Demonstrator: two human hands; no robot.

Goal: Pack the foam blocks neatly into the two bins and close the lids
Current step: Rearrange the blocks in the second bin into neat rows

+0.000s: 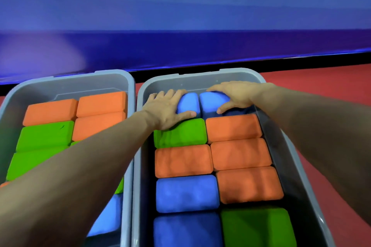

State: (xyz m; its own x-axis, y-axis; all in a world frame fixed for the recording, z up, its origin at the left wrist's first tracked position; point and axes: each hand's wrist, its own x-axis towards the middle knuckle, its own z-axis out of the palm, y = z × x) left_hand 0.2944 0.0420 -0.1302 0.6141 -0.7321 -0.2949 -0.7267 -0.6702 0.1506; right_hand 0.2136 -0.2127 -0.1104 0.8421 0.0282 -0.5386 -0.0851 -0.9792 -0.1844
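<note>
Two grey bins sit side by side on a red floor, the left bin [128, 78] and the right bin [261, 78], both without lids. Each holds rows of orange, green and blue foam blocks. My left hand [166, 109] lies flat on a light blue block [188, 103] at the far end of the right bin, its thumb across the block's front edge above a green block [180, 135]. My right hand [234, 94] rests with spread fingers on the neighbouring light blue block [210, 102], behind an orange block [232, 127].
A blue wall [180, 26] with a black base strip stands just behind the bins. Red floor [331, 86] shows to the right of the right bin. No lids are in sight. My left forearm crosses over the left bin.
</note>
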